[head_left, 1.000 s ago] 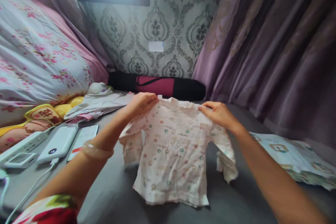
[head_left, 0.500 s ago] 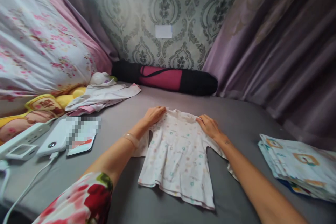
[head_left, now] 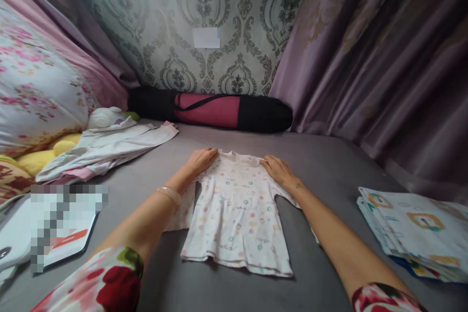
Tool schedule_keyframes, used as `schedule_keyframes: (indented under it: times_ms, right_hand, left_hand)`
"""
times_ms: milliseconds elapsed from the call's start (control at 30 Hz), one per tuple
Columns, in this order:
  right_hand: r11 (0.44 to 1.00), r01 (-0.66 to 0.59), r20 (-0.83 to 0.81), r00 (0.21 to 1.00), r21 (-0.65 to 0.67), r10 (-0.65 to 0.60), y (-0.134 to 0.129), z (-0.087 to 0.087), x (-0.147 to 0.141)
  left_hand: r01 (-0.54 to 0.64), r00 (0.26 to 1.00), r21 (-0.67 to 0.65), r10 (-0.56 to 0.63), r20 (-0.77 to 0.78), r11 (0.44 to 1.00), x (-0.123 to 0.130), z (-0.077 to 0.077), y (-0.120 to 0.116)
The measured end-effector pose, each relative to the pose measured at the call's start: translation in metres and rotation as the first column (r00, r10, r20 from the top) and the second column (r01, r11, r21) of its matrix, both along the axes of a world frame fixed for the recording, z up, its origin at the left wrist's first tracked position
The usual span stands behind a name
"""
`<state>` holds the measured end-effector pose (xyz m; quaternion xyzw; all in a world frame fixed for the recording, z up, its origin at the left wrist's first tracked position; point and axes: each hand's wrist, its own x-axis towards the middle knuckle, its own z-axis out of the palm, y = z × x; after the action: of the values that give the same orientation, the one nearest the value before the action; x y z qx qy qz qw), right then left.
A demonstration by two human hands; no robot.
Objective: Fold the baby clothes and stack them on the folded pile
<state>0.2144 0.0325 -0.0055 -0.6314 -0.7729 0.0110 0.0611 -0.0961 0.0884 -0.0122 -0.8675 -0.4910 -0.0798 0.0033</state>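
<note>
I'm holding the small printed white shirt (head_left: 237, 209) by both shoulders — my left hand (head_left: 204, 162) is clamping the left one beside the collar (head_left: 238, 157), my right hand (head_left: 281, 171) is clamping the right one. Fingers are pressing together on the cloth in each; undersides of the grips aren't showing. Shirt is lying on the grey sheet (head_left: 321, 161) right in front of me, between my arms (head_left: 329, 224), well apart from the printed stack (head_left: 413, 229) on the right and the rumpled pale clothes (head_left: 113, 146) on the left. My read on progress: laying-out is mostly done — body is spreading fairly flat, front panel unfolded, a sleeve (head_left: 185, 212) showing on each side. Not done: soft creases are running down the body, the hem (head_left: 234, 264) is rippling, and my arms are partly covering the sleeves, so I can't tell if those are straight. Orientation: collar is pointing away from me, toward the long black-and-red bag (head_left: 208, 109) by the wall (head_left: 157, 24); hem is facing me. Long axis is running collar to hem, almost straight out from me, the hem's right corner sitting slightly nearer me than its left.
</note>
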Motion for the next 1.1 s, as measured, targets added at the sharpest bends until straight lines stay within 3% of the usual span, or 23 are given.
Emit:
schedule_keyframes:
  times_ms: [167,433,567,733,900,1100]
  right_hand:
    - [0.999,0.038,0.009,0.999,-0.001,-0.038,0.017,0.000,0.001]
    - [0.996,0.093,0.042,0.995,0.018,-0.094,0.024,-0.006,-0.011]
    - [0.998,0.030,-0.020,0.999,-0.059,-0.032,0.033,-0.006,-0.024]
    - [0.993,0.057,-0.073,0.995,-0.099,-0.065,0.042,-0.009,-0.033]
    - [0.990,0.117,-0.102,0.987,-0.081,-0.125,0.044,-0.017,-0.031]
    - [0.984,0.175,-0.120,0.978,0.005,-0.173,0.045,-0.031,-0.033]
  left_hand:
    - [-0.035,0.999,0.005,0.035,0.016,0.999,0.008,0.004,0.015]
    - [-0.193,0.981,-0.073,0.192,-0.020,0.978,0.031,0.002,0.015]
    - [-0.163,0.986,-0.105,0.164,0.009,0.981,0.048,0.001,0.017]
    - [-0.127,0.989,-0.149,0.136,0.053,0.981,0.059,0.002,0.016]
    - [-0.128,0.979,-0.151,0.149,0.141,0.980,0.060,-0.002,0.017]
    - [-0.172,0.960,-0.109,0.191,0.204,0.979,0.058,-0.019,0.023]
